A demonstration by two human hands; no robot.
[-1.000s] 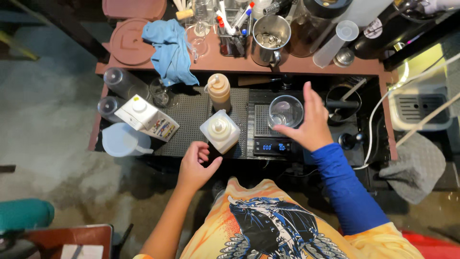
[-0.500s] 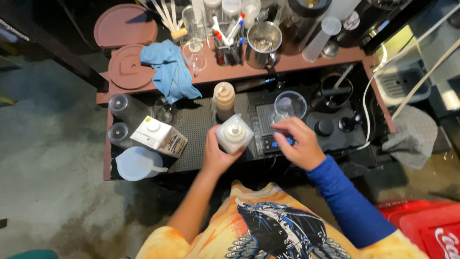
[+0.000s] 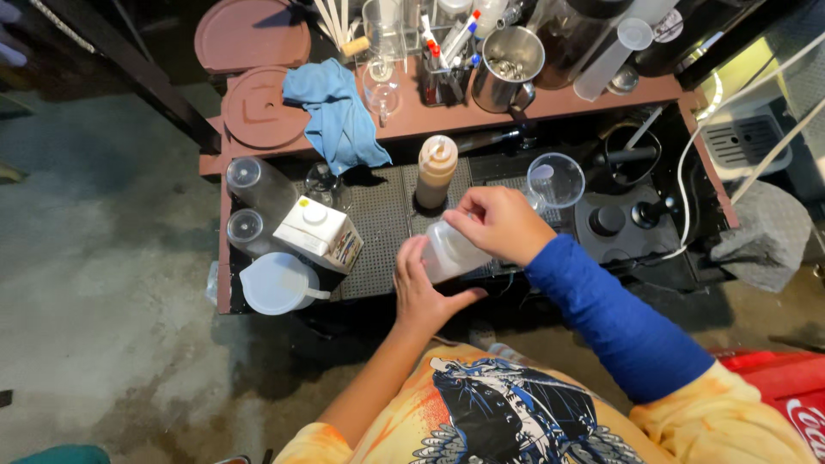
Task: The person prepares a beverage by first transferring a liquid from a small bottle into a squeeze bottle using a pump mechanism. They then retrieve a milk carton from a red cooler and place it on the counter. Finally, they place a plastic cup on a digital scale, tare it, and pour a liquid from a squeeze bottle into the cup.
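At the far left of the black mat [image 3: 382,232] lie two clear cups [image 3: 253,202] on their sides, one above the other, with a white lidded jug [image 3: 275,283] at their 6 o'clock. Just right of the cups, at the jug's 1 o'clock, stands a white carton [image 3: 318,234], tilted. On the brown shelf [image 3: 601,101] above, two round brown lids [image 3: 258,107] sit at the left end, and a blue cloth [image 3: 339,120] hangs over the shelf edge at the carton's 12 o'clock.

The left hand [image 3: 425,288] comes up from 6 o'clock, fingers spread and curled around the lower side of a white squeeze bottle [image 3: 451,252]; thumb and fingers press its wall, so it has a firm hold. The bottle is tipped on its side above the near edge of the mat, in the middle of the view. At its 12 o'clock stands a brown sauce bottle [image 3: 436,170], upright and apart from it.

The right hand [image 3: 500,222], blue-sleeved, reaches in from 4 o'clock and is closed over the top end of the squeeze bottle, fingers bunched; the cap itself is hidden under them. At the hand's 1 o'clock a clear glass [image 3: 555,180] stands just beside the knuckles. Further up, at 12 o'clock, a steel cup [image 3: 507,69] rests on the shelf near a holder of pens [image 3: 451,47]. At far right a grey rag [image 3: 760,236] lies by white cables [image 3: 739,103].
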